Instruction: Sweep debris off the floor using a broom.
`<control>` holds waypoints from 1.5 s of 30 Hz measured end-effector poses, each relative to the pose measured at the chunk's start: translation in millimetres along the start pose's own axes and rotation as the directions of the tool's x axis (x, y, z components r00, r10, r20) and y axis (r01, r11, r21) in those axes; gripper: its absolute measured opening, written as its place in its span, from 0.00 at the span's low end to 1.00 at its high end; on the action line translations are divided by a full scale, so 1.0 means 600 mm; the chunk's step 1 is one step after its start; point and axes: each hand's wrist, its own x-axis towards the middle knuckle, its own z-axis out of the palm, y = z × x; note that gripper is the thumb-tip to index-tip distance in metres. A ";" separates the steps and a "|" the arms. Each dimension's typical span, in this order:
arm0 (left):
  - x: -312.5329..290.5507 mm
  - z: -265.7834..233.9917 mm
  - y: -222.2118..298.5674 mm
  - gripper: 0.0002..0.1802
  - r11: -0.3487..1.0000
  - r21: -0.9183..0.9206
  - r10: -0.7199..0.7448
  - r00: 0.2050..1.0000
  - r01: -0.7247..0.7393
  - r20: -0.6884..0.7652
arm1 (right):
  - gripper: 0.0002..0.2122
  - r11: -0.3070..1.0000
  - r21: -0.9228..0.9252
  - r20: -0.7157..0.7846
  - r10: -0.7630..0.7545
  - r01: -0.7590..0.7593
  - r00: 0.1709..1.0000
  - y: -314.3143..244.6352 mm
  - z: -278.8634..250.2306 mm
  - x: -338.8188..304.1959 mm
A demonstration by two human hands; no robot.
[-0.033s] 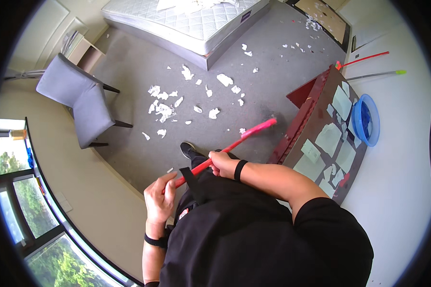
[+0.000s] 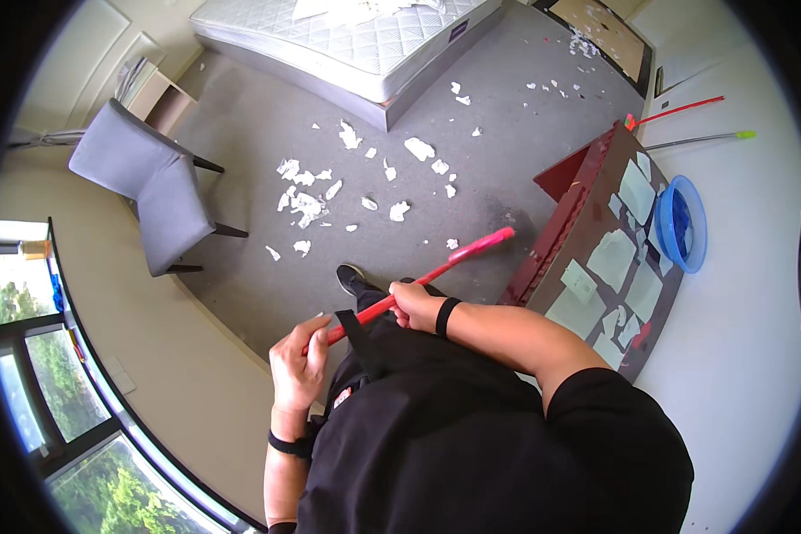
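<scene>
A red broom (image 2: 432,277) slants across in front of my body, its pinkish-red head pointing away to the right, above the floor. Near the upper end of its handle, my left hand (image 2: 299,360) is closed round it. Farther along, my right hand (image 2: 411,304) grips the same handle, palm turned inward. Black bands circle both wrists. White paper scraps (image 2: 307,209) lie scattered on the grey floor (image 2: 267,116) beyond my shoe (image 2: 351,278). How the bristles are set is blurred.
At the left stands a grey chair (image 2: 147,178). A mattress (image 2: 347,49) on a base fills the far side. On my right is a dark red cabinet (image 2: 587,267) covered with paper pieces, with a blue basin (image 2: 696,222) and two long-handled tools, one a red pole (image 2: 685,109), beside it.
The broom's head has dipped very slightly. Both hands keep their grip, and the scraps and furniture look the same.
</scene>
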 end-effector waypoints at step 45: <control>-0.072 -0.018 -0.025 0.11 0.993 0.022 0.115 0.992 -0.114 -0.060 | 0.14 0.997 0.078 0.037 -0.024 0.021 0.999 -0.028 0.029 -0.012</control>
